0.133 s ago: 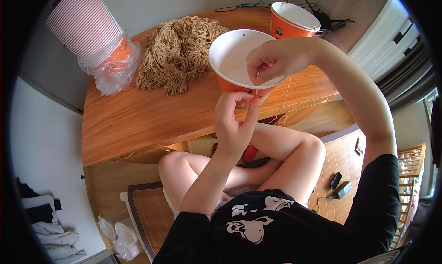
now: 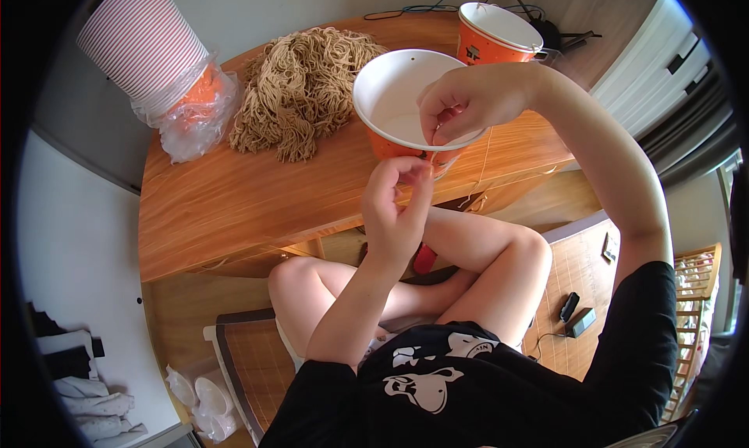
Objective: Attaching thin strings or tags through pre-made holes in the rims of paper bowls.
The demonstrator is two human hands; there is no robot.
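Note:
An orange paper bucket (image 2: pixel 384 146) with a white inside stands near the table's front edge. My right hand (image 2: pixel 460 108) reaches over its rim, fingers curled and pinched together just inside the near wall. A thin pale cord (image 2: pixel 434 159) shows at the bucket's outer front, below those fingertips. In front of it, my left hand (image 2: pixel 396 206) has thumb and index tip pressed together at the cord. What the right fingertips grip is partly hidden; the cord seems to run up to them. Another length of cord hangs down at the bucket's right side.
A heap of tan cords (image 2: pixel 304 89) lies left of the bucket on the wooden table (image 2: pixel 234 206). A tall stack of striped paper buckets (image 2: pixel 144 46) in clear plastic leans at the far left. Another orange bucket (image 2: pixel 495 38) with cord stands at the back right, near black cables.
My left thumb and index finger have closed together and drawn slightly down and left. My right hand and the bucket have hardly moved.

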